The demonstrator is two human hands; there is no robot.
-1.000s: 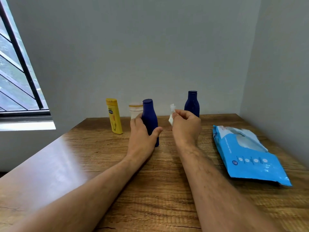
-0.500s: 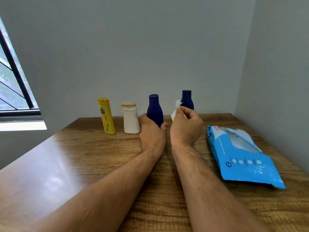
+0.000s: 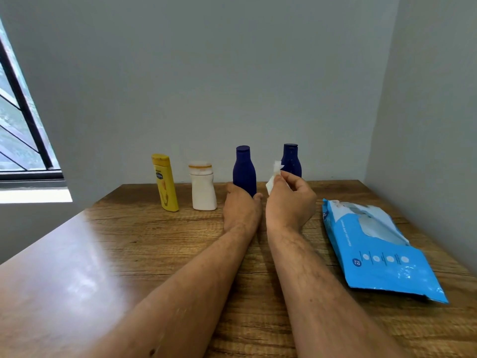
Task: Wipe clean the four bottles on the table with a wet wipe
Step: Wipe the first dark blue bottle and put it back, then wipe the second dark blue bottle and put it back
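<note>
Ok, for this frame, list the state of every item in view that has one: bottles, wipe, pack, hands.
Yellow plastic bottle: upright, capped, untouched.
White plastic bottle: upright, capped, untouched.
Near dark blue bottle: upright, capped, gripped at its base.
Far dark blue bottle: upright, capped, untouched.
White wet wipe: crumpled, pinched, off the bottles.
Blue wipes pack: lying flat, flap open.
Left hand: holding near blue bottle.
Right hand: pinching wipe.
</note>
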